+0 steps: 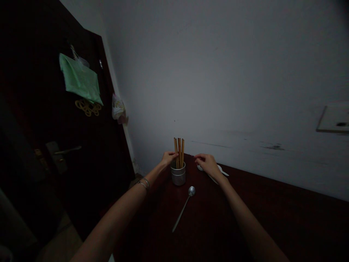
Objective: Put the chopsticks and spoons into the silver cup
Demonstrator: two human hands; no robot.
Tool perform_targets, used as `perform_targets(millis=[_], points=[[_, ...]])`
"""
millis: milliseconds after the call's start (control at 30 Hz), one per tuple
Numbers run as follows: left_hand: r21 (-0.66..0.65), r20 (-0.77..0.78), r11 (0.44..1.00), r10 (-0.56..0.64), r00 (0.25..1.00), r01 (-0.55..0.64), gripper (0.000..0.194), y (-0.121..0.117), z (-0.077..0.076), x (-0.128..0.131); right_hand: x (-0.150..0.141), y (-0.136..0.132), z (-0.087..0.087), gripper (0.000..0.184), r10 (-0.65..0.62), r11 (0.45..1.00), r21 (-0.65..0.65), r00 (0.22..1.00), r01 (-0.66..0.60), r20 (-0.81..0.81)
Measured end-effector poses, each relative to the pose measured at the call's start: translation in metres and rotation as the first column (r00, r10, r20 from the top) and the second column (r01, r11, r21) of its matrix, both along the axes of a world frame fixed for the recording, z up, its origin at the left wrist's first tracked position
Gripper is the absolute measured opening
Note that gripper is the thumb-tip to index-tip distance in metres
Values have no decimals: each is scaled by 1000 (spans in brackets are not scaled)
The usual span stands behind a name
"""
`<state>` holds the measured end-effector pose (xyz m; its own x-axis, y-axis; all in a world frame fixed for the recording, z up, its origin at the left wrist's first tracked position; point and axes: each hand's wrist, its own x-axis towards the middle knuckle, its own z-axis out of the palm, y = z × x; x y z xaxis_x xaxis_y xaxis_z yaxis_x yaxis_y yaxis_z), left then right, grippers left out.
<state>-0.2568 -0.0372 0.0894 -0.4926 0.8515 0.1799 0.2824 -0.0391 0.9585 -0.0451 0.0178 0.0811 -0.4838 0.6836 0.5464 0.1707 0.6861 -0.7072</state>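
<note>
A small white cup (pixel 178 176) stands on the dark red table (pixel 261 214) and holds several upright wooden chopsticks (pixel 179 152). My left hand (pixel 168 158) reaches to the chopsticks, and its fingertips pinch one of them just above the cup's rim. My right hand (pixel 207 162) hovers to the right of the cup with its fingers curled together in a pinch; what it holds, if anything, is too small to see. A white spoon (pixel 223 171) lies partly hidden under that hand. In front of the cup a metal spoon (pixel 184 208) lies on the table.
A grey wall (pixel 218 72) rises right behind the table. At the left is a dark door (pixel 40 120) with a handle (pixel 67 150), a green bag (pixel 80 80) and a small plastic bag (pixel 118 108) hanging by it.
</note>
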Motion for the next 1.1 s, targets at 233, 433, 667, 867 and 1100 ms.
perform_targets(millis=[233,433,667,867,1100], points=[[226,65,974,-43,997,27,11,-10,47,5,6,-7,11,27,-25,1000,7,1000,25,-16],[450,12,885,-134,991,114,16,-17,104,22,7,-14,20,29,-81,996,23,993,83,-85],[379,-268,853,-269,925,358,16,-42,141,68,4,-37,49,38,9,983,-170,934,-74,-358],[269,-301,858,-357,884,438,12,-47,132,88,1,-56,64,37,232,918,-201,873,-343,-430],[279,-197,872,-358,913,403,17,-50,124,82,-2,-56,60,29,212,892,-283,880,-351,-424]])
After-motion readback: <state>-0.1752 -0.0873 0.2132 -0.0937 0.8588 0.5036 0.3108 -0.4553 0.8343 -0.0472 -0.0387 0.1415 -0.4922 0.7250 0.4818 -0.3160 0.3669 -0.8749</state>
